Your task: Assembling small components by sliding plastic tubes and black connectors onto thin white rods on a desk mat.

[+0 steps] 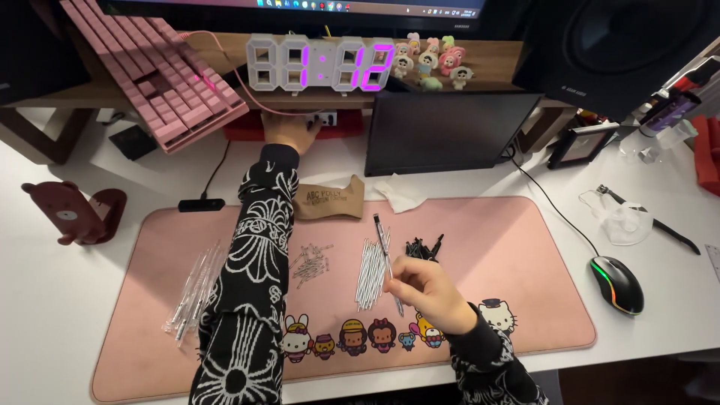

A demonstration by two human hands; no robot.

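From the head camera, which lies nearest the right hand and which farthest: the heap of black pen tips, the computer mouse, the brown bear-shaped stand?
1. Heap of black pen tips: just above the right hand.
2. Black computer mouse: off the mat, to the right.
3. Brown bear-shaped stand: far left on the white desk.

Home desk setup, hobby corner. White bench covered at centre by pink desk mat printed with cartoon figures along near edge. Wooden riser shelf set along far edge; digital clock and row of small toy figurines placed on it, pink keyboard leaned against it. Monitor seen above, large speaker at far right corner. Lit computer mouse laid near right edge, bear-shaped stand at left edge.
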